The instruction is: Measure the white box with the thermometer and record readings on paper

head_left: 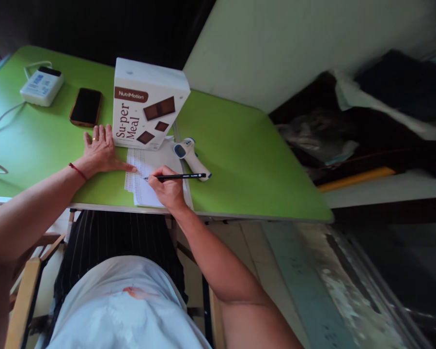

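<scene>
A black pen (pixel 181 177) is gripped in my right hand (pixel 169 189), its tip down on the white paper sheets (pixel 145 194). Rows of handwriting cover the left part of the paper. My left hand (pixel 101 152) lies flat with spread fingers on the green table, its thumb reaching the paper's left edge. Just behind the paper stands a white box (pixel 150 104) printed "NutriMotion Su-per Meal", close to my left fingertips. A white and blue handheld thermometer (pixel 192 157) lies to the right of the paper, beside the pen's rear end.
On the green table (pixel 240 155), a phone (pixel 86 106) lies left of the box. Farther left sits a white device (pixel 42 86) with cables. A pale wall (pixel 276 43) rises behind. Dark cloth and a plastic bag (pixel 319 135) are heaped at the right.
</scene>
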`<act>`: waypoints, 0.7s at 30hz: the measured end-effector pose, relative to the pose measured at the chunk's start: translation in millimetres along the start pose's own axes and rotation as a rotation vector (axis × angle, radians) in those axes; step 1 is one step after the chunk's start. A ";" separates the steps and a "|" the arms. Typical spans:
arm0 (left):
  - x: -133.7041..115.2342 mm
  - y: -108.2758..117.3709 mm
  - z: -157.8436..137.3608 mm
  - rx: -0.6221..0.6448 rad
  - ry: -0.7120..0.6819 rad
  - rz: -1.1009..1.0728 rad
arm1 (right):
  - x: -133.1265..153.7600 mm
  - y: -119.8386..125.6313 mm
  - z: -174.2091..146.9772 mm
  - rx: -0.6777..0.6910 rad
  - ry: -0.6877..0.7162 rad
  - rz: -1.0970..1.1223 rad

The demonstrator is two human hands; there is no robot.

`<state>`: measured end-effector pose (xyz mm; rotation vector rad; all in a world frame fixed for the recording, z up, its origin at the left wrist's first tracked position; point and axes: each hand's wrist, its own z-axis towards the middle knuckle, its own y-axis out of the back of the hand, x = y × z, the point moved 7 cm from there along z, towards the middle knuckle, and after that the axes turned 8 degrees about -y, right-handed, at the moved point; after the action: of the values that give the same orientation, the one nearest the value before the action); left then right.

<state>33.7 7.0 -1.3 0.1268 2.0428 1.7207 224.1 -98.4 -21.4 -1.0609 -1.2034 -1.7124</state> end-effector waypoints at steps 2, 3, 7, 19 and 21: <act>0.5 -0.6 0.7 0.000 -0.004 0.000 | -0.3 2.6 0.1 -0.032 -0.006 0.007; 0.8 -0.8 1.1 -0.002 -0.007 -0.001 | -0.9 4.0 0.1 -0.050 -0.015 0.007; 1.4 -1.2 1.7 -0.007 -0.012 -0.007 | -2.9 5.8 -0.1 -0.081 -0.046 -0.016; -3.1 1.8 -2.6 0.014 0.017 0.012 | -3.7 4.7 -0.1 -0.090 -0.076 -0.065; -2.9 2.1 -2.5 0.014 0.018 0.008 | -3.4 5.9 -0.3 -0.104 -0.080 -0.053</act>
<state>34.7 4.1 1.8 0.1243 2.0704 1.7186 230.7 -99.8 -22.7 -1.1789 -1.2120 -1.8050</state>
